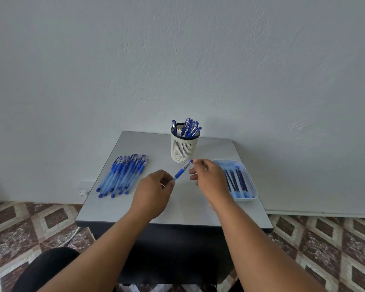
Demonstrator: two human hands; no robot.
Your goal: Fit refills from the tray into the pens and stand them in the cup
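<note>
A blue pen (181,172) is held slanted above the middle of the grey table (177,207). My left hand (154,192) pinches its lower end and my right hand (207,178) pinches its capped upper end. Behind it stands a white slatted cup (183,149) with several blue pens upright inside. A pile of several blue pens (122,174) lies at the table's left. A white tray (249,197) with several dark blue refills (235,180) sits at the right, partly hidden by my right hand.
The table stands against a white wall (177,60). Patterned floor tiles (30,224) surround it, and a white cable (71,239) runs along the floor at the left. My dark-clothed knee (51,268) shows at the bottom left.
</note>
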